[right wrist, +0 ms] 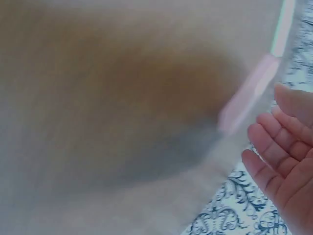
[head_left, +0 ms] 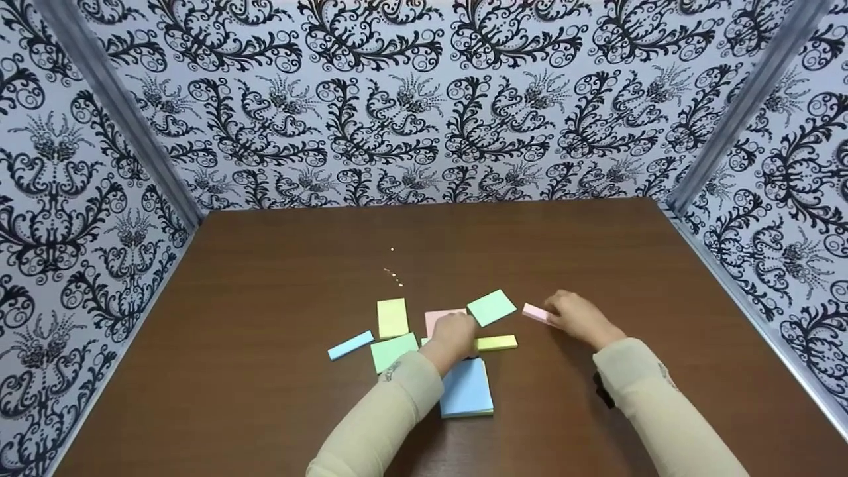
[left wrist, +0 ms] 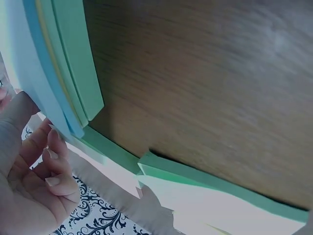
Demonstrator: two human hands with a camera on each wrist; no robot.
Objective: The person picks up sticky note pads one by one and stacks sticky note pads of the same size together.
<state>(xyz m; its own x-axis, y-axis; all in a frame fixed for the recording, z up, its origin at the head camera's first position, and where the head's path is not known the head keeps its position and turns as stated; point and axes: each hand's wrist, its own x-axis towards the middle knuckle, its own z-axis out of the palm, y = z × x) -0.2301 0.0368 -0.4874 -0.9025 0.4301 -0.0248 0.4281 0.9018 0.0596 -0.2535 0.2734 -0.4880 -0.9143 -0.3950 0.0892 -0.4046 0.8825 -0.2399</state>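
My left hand (head_left: 454, 336) is over the middle of a group of sticky note pads, its fingers curled. Under and beside it lie a pink pad (head_left: 437, 320), a yellow strip pad (head_left: 498, 342) and a stack topped by a blue pad (head_left: 467, 387). In the left wrist view its thumb and index finger are at the edge of the stacked pads (left wrist: 46, 73); whether they pinch anything is hidden. My right hand (head_left: 575, 317) is at the near end of a pink strip pad (head_left: 536, 313). In the right wrist view its fingers are relaxed and spread beside that strip.
Green pads (head_left: 491, 307) lie at the group's right and left, with a yellow pad (head_left: 392, 318) behind. A blue strip pad (head_left: 351, 345) lies at far left. Small pale specks dot the brown table (head_left: 291, 265). Patterned walls (head_left: 411, 99) enclose its back and sides.
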